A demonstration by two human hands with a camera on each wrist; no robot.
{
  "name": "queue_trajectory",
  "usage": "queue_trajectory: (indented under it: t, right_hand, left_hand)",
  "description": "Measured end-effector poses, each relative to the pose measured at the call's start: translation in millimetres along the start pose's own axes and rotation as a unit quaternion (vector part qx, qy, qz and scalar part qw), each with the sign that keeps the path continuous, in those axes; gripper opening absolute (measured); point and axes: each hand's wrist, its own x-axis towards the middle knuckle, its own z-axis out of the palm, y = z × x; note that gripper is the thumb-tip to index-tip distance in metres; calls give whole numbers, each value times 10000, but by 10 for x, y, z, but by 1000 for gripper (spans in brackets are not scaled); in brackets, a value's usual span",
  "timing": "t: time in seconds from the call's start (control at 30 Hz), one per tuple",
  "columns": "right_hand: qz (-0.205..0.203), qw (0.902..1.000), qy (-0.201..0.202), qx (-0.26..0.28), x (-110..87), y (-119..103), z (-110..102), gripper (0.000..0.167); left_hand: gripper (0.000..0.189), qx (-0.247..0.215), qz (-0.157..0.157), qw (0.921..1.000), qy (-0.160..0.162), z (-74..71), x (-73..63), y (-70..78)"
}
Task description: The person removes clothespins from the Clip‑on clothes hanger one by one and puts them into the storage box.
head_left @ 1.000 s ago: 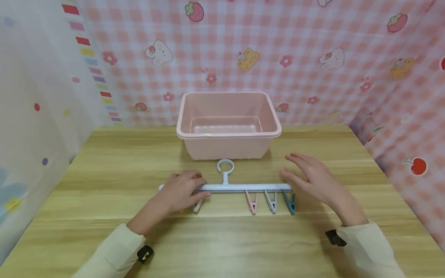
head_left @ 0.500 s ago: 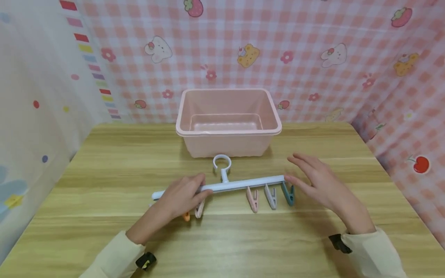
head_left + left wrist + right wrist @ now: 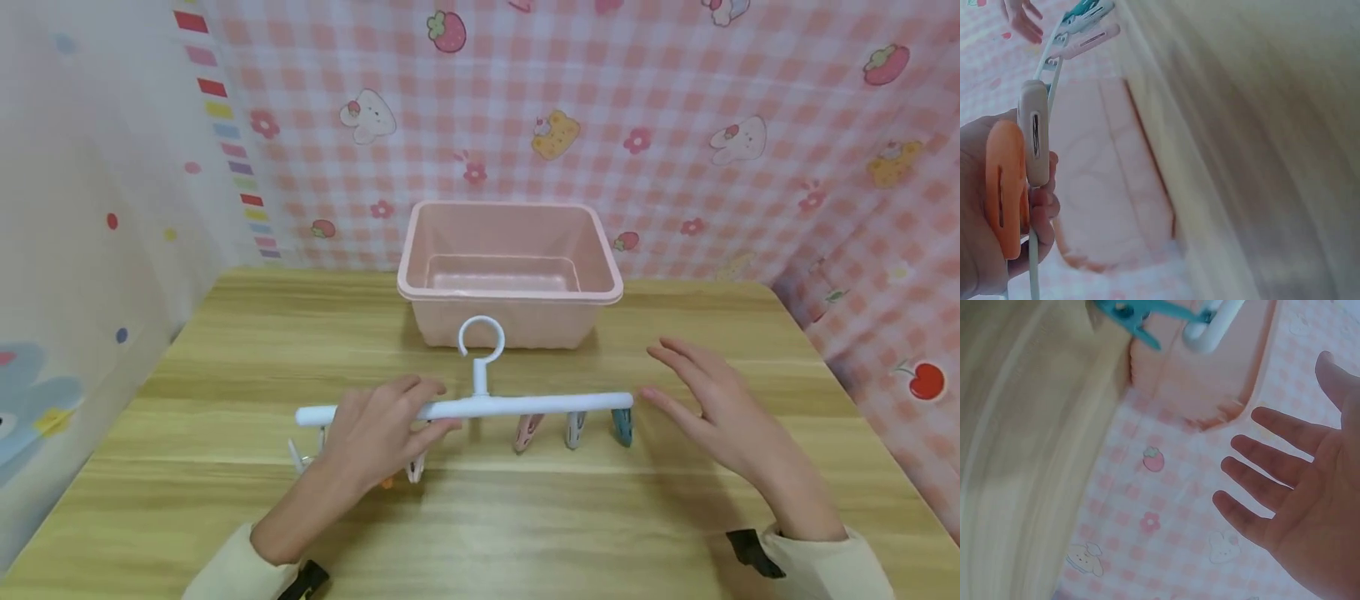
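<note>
My left hand (image 3: pixel 378 433) grips the bar of a white clip hanger (image 3: pixel 525 406) left of its hook (image 3: pixel 482 337). Several clothespins hang along the bar. Near the left hand are an orange clothespin (image 3: pixel 1005 187) and a beige one (image 3: pixel 1036 134). Toward the right end hang a pink clothespin (image 3: pixel 528 432), a grey one (image 3: pixel 575 429) and a teal one (image 3: pixel 623 427). A pale clothespin (image 3: pixel 298 457) shows at the left end, partly behind the hand. My right hand (image 3: pixel 723 417) is held with fingers spread just off the bar's right end, holding nothing.
A pink plastic basin (image 3: pixel 510 321) stands behind the hanger, near the back of the wooden table (image 3: pixel 525 533). Patterned cloth walls (image 3: pixel 480 100) border the table at the back and sides.
The left hand has lifted the hanger off the table; its hook now stands up and the clothespins dangle. The right hand remains spread beside the right end.
</note>
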Motion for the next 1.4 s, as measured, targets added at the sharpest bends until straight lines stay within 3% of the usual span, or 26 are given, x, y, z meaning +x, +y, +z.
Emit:
queue_trajectory:
  t: [0.3, 0.6, 0.73, 0.93, 1.4]
  right_hand:
    - [-68, 9996, 260, 29, -52, 26, -70, 55]
    - [17, 9994, 331, 67, -73, 16, -121, 54]
    - [-9, 9994, 346, 52, -67, 0, -115, 53]
    - [-27, 9994, 337, 80, -61, -27, -85, 52]
    - [-87, 9996, 187, 196, -38, -80, 1, 53]
  left_hand:
    - [41, 339, 520, 9922, 1082, -155, -41, -71]
    - [42, 377, 1065, 9753, 1896, -263, -10, -113]
    - [48, 377, 1070, 9747, 1927, -285, -14, -135]
    - [35, 394, 933, 9772, 1865, -283, -49, -162]
    - [44, -87, -1, 9906, 1365, -348, -164, -169]
